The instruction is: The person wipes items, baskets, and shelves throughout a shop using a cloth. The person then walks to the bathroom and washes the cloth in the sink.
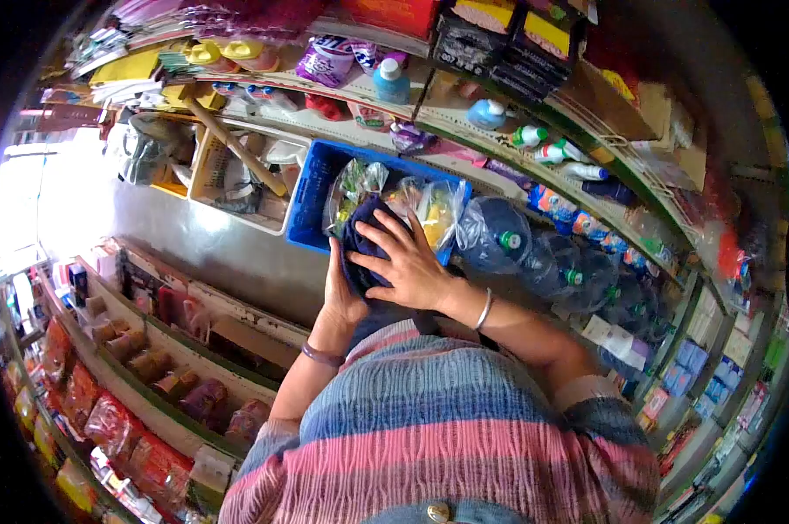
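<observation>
right hand spread over dark cloth, mid-frame
left hand alongside, grip unclear; blue crate just above

The right hand grip is back upward, fingers spread apart, its forearm angled inward. The left hand grip is close beside it, directed forward; the left forearm slants inward.
</observation>
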`<state>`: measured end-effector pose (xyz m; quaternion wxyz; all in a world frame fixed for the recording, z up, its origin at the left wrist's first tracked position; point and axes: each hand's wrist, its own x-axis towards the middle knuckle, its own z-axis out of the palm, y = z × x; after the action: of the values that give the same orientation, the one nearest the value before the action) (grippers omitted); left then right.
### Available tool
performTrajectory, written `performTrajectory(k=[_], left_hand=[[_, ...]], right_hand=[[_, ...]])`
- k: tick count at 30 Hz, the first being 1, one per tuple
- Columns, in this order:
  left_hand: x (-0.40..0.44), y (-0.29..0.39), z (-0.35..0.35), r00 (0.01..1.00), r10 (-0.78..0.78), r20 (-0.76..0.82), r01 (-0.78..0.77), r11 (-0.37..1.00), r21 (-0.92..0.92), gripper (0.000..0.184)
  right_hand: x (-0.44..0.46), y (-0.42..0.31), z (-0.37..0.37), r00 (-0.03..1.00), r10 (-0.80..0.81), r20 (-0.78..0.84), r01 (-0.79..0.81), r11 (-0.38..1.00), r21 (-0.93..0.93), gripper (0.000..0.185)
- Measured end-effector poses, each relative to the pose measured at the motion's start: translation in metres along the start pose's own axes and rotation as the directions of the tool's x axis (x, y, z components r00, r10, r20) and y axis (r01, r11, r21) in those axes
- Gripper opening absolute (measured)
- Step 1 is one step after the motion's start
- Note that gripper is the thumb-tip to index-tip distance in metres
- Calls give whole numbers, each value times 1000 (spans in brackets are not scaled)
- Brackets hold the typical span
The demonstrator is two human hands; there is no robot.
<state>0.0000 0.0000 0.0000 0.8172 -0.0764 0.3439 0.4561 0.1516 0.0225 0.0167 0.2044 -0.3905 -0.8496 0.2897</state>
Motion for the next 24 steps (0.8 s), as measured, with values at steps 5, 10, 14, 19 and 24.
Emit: performTrajectory(k=[5,10,14,19,24], left_hand=[[21,-13,-17,979,-198,-58,205,956,210,76],[35,-37,-53,909,-410,-78,404,819,408,72],[53,-42,-70,895,-440,-69,412,761,501,66],[71,-84,-74,932,-311,-186,350,637,687,54],[89,-133,-129,951,-151,-269,298,680,670,49]], right_hand=[[-30,47,55,976,198,-89,-167,946,278,49],[-88,80,99,737,675,-41,-588,669,454,43],[-158,142,134,523,851,41,-755,440,486,41],[-194,189,125,291,917,272,-855,122,504,45],[-204,286,146,197,970,142,-785,69,616,42]])
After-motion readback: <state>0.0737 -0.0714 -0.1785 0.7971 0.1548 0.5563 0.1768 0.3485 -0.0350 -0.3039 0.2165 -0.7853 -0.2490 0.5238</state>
